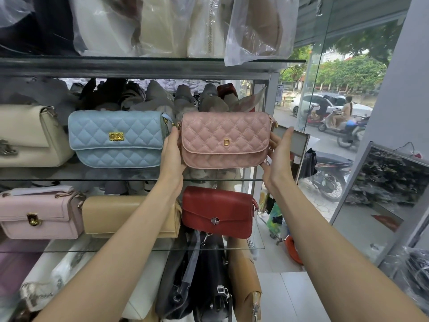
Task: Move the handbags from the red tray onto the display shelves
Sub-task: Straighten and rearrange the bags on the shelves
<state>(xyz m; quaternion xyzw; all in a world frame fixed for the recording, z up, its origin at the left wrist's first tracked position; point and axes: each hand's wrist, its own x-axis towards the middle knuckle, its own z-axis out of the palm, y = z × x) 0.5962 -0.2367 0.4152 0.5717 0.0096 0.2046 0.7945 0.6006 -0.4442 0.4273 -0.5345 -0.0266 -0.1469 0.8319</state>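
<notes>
**A:** Standing by the rack, and the head view shows it too: the pink bag (224,140) is up at the middle glass shelf (92,180), at the right end, just beside the blue bag (118,139). Can't tell if its base is fully down on the glass yet.

**B:** Who's got it?

**A:** Both hands. The left hand (171,154) grips the left end, thumb in front, fingers hidden behind. The right hand (277,156) grasps the right end, fingers curled on its side. One hand per end keeps it upright and flap-out, I'd guess, so the gold letter faces shoppers.

**B:** Why that spot?

**A:** Looks like the only gap in that row. The red bag (218,211) sits on the shelf below. The red tray's not in sight, so no idea how many are left.
</notes>
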